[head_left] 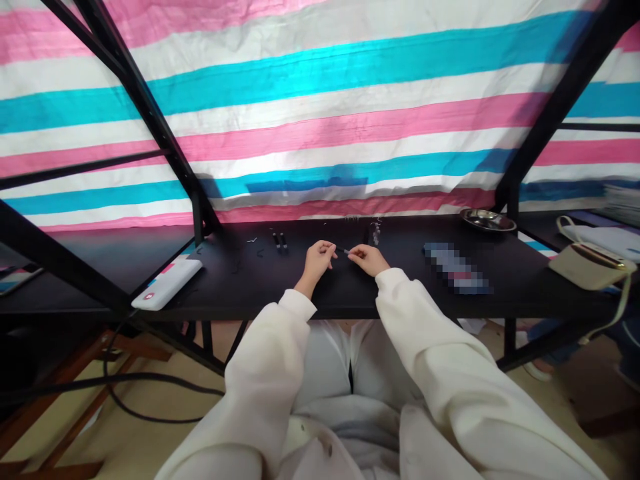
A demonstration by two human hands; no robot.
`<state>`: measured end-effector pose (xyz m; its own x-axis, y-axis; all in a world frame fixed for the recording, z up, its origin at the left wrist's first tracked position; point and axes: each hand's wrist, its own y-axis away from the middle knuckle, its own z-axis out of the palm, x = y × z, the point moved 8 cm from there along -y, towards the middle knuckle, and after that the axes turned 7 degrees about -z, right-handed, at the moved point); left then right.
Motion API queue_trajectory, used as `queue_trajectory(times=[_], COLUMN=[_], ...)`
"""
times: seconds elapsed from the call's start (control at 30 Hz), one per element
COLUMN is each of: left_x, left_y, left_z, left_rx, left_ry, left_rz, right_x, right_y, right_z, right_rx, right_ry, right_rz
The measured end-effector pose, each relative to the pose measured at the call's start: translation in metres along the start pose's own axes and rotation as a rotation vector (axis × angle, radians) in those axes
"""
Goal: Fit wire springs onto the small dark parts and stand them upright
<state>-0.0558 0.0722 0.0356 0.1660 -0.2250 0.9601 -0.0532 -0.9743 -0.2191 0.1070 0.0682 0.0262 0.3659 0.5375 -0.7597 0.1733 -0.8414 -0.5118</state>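
Over the black table, my left hand [321,259] pinches one end of a thin dark pen-like stick [342,251]. My right hand [367,259] has its fingers closed around the other end, which shows a greyish part. The stick spans the small gap between both hands, and its ends are hidden by the fingers. Two short dark pieces with whitish bands [281,242] lie side by side left of my left hand. Beyond my right hand is a cluster of small clear or silvery pieces [377,235].
Small pale and dark curled scraps [252,240] are scattered on the table [240,293]. A white box-like device [167,285] sits left; a shiny metal dish [487,220] stands back right. A pixelated packet [457,269] and a beige handbag [593,265] are right. Black frame posts [165,133] slant upward.
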Motion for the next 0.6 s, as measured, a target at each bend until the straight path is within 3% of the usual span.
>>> queue_trajectory(times=[0.1, 0.2, 0.3, 0.37, 0.5, 0.6], left_x=[0.001, -0.002, -0.006, -0.007, -0.008, -0.006], left_y=[0.0, 0.0, 0.003, 0.006, 0.009, 0.008], left_z=[-0.008, -0.001, 0.018, 0.025, 0.03, 0.028], left_rx=[0.084, -0.003, -0.221, -0.305, -0.367, -0.333], left_ry=[0.007, 0.033, 0.078, 0.107, 0.159, 0.165], left_rz=[0.013, -0.023, -0.069, -0.096, -0.153, -0.156], right_x=[-0.012, -0.015, -0.018, -0.019, -0.017, -0.01], right_y=[0.001, 0.001, 0.001, 0.002, 0.005, 0.004], right_z=[-0.011, -0.016, -0.007, 0.004, 0.018, 0.011], right_rx=[0.087, 0.138, 0.073, -0.021, -0.149, -0.12], right_ry=[0.225, 0.245, 0.173, 0.15, 0.179, 0.306], right_rz=[-0.141, -0.149, -0.153, -0.161, -0.149, -0.093])
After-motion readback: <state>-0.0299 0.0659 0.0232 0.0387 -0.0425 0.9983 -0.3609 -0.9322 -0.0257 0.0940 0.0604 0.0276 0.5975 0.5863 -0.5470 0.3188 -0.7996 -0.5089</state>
